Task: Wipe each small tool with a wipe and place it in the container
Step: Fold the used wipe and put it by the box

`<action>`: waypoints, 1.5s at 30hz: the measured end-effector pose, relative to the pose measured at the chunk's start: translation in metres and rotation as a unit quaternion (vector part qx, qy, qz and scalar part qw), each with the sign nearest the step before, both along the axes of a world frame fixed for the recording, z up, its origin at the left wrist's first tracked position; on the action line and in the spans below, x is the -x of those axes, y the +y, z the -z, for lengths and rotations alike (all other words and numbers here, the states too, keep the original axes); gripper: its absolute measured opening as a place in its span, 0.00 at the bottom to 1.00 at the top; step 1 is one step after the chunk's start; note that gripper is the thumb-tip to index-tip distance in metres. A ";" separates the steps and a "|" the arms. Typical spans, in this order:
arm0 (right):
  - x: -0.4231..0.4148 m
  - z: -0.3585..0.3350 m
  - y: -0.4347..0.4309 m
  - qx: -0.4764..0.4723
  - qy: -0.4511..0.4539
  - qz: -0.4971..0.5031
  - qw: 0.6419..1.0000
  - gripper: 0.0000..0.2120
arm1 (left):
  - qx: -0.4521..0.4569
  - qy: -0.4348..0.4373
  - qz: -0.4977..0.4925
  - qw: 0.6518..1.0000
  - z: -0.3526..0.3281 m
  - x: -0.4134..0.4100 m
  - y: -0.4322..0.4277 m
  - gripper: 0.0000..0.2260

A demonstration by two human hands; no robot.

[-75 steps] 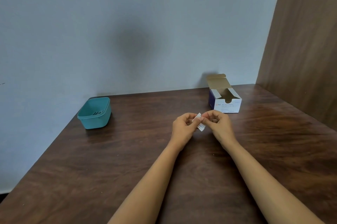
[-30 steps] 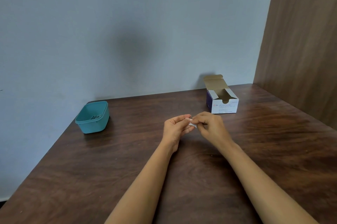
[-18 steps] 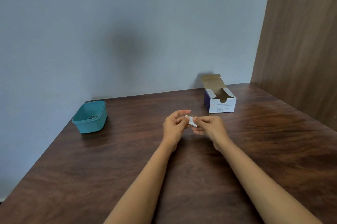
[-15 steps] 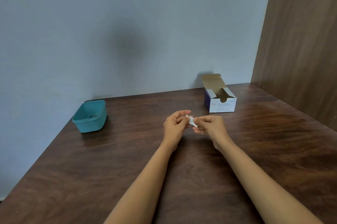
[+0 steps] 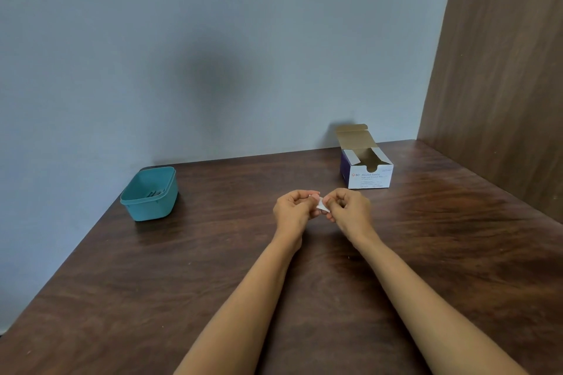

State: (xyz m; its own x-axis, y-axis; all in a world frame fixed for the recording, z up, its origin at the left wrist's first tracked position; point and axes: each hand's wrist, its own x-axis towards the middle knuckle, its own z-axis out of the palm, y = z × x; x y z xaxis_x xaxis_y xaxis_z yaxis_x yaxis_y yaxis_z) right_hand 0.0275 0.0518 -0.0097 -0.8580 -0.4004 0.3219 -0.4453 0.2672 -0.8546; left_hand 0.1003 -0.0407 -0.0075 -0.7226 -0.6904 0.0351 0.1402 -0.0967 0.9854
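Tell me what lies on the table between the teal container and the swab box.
Only bare wooden table, in the head view. The left hand and right hand, pinching a small white packet, are nearer the camera.

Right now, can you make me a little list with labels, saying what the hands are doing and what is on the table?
left hand: pinches one end of the white piece
right hand: pinches the other end
white piece: small, between both hands; a wipe or its packet, cannot tell which
container: teal, no lid, far left by the wall
inside it: thin dark items, too small to name
box: open, flap up, labelled alcohol swabs, far right
table: dark wood
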 end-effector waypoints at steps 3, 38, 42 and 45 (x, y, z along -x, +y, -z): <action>-0.003 -0.003 0.002 0.001 -0.005 0.003 1.000 0.06 | -0.049 -0.001 0.003 0.999 -0.003 -0.001 0.000 0.05; -0.064 -0.037 0.331 0.154 -0.254 0.112 0.948 0.04 | 0.029 -0.016 0.232 0.972 0.004 -0.053 0.275 0.14; -0.073 -0.005 0.390 0.138 -0.296 0.208 0.922 0.05 | 0.041 -0.039 0.303 0.951 0.046 -0.065 0.328 0.14; -0.075 0.037 0.430 0.077 -0.361 0.274 0.888 0.04 | 0.054 -0.100 0.356 0.928 0.080 -0.070 0.351 0.14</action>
